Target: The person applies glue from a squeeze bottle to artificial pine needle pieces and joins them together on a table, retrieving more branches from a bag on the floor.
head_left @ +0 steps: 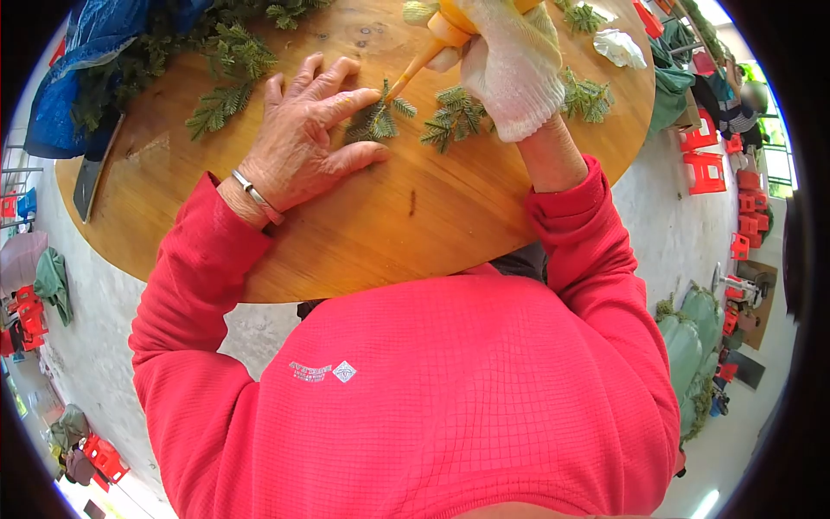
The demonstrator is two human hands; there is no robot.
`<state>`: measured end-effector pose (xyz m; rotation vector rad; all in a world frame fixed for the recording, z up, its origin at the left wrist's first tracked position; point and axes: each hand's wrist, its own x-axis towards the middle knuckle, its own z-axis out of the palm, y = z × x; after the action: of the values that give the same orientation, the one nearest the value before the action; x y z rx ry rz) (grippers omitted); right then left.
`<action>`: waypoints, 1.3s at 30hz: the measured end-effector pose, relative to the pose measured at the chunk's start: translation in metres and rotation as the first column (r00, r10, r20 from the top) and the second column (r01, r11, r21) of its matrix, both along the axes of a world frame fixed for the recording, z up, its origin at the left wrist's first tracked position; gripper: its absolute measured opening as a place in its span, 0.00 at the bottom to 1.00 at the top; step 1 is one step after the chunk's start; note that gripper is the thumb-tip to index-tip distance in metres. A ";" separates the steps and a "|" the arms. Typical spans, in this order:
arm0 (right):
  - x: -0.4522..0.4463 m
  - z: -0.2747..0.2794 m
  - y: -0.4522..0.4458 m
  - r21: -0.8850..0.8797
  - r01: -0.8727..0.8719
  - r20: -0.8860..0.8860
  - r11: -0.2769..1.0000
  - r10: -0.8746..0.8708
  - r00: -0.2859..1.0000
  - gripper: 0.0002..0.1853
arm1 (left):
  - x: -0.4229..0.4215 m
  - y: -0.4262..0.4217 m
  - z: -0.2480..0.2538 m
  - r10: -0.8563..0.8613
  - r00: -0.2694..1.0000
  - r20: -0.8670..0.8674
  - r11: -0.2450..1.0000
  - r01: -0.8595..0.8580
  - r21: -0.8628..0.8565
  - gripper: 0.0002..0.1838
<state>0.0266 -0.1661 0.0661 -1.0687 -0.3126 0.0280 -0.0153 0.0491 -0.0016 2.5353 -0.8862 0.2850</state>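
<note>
1. Spreads the bare left hand (311,143) wide on the wooden table (389,225), forefinger against a fir sprig (378,124).
2. Wraps the gloved right hand (516,73) around an orange bottle (451,31) — nozzle (413,71) slanting down to that sprig.
3. Includes more cuttings (454,117) just beside.
4. Shows red stools (705,173) on the floor — beyond the table edge.

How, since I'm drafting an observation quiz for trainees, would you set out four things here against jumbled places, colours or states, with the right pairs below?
1. Left hand
2. Right hand
3. Bracelet
4. Blue sheeting

A. Silver in colour
B. Gloved, gripping an orange applicator
C. At the far left of the table
D. Bare, spread beside a green sprig

Pairs: 1-D, 2-B, 3-A, 4-C
</note>
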 end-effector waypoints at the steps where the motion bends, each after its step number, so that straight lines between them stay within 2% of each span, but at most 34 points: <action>1: 0.002 -0.001 -0.001 0.003 -0.008 0.014 1.000 0.008 1.000 0.05 | -0.001 0.000 0.001 0.004 1.000 -0.001 1.000 -0.004 0.005 0.31; 9: 0.008 -0.005 -0.002 0.022 0.040 0.064 0.999 -0.042 0.997 0.06 | -0.001 -0.001 0.004 0.001 1.000 -0.007 1.000 -0.001 0.015 0.31; 15: 0.009 -0.004 -0.008 -0.040 0.031 0.063 0.999 -0.028 0.998 0.06 | -0.001 -0.001 0.004 -0.007 1.000 -0.003 1.000 0.007 0.017 0.31; 18: 0.010 -0.003 -0.006 0.034 0.049 0.039 0.998 -0.050 0.998 0.07 | -0.002 -0.002 0.005 -0.011 1.000 -0.005 1.000 0.011 0.030 0.30; 21: 0.016 0.001 -0.011 0.109 -0.001 0.096 0.994 -0.010 0.995 0.08 | -0.003 -0.005 0.005 0.002 0.999 0.046 0.999 -0.005 0.052 0.28; 24: 0.017 0.008 -0.019 0.152 0.096 0.128 0.984 -0.116 0.985 0.09 | -0.004 -0.014 0.003 0.019 0.994 0.108 0.997 -0.028 0.079 0.27; 25: 0.009 0.019 -0.016 0.132 0.184 0.054 0.974 -0.192 0.980 0.10 | -0.003 -0.021 0.003 0.019 0.992 0.122 0.996 -0.029 0.083 0.27; 26: 0.011 0.020 -0.020 0.140 0.189 0.071 0.972 -0.200 0.977 0.10 | -0.001 -0.028 0.002 0.019 0.991 0.136 0.996 -0.031 0.086 0.26; 28: 0.015 0.021 -0.028 0.156 0.201 0.102 0.967 -0.218 0.970 0.11 | 0.007 -0.041 0.001 0.001 0.995 0.101 0.998 -0.008 0.067 0.27; 29: 0.010 0.027 -0.025 0.133 0.292 0.069 0.947 -0.303 0.951 0.11 | 0.012 -0.049 0.002 0.002 0.997 0.072 0.999 -0.006 0.054 0.27; 32: 0.020 0.019 -0.038 0.206 0.135 0.175 0.969 -0.173 0.969 0.12 | 0.015 -0.058 0.004 0.027 0.996 0.080 0.999 -0.030 0.032 0.28; 33: 0.013 0.027 -0.030 0.153 0.270 0.085 0.951 -0.285 0.955 0.11 | 0.010 -0.057 0.010 0.044 0.996 0.083 0.999 -0.046 0.027 0.28; 35: 0.017 0.023 -0.031 0.200 0.191 0.140 0.961 -0.221 0.965 0.11 | 0.000 -0.046 0.024 0.040 0.998 0.047 0.999 -0.040 0.001 0.28; 39: 0.018 0.020 -0.030 0.254 0.094 0.191 0.962 -0.146 0.971 0.10 | -0.014 0.028 0.054 -0.016 0.996 -0.092 0.998 0.010 -0.065 0.27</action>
<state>0.0450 -0.1961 0.0860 -0.8447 -0.4277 -0.2284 -0.0292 0.0770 0.0528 2.4611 -0.8445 0.1866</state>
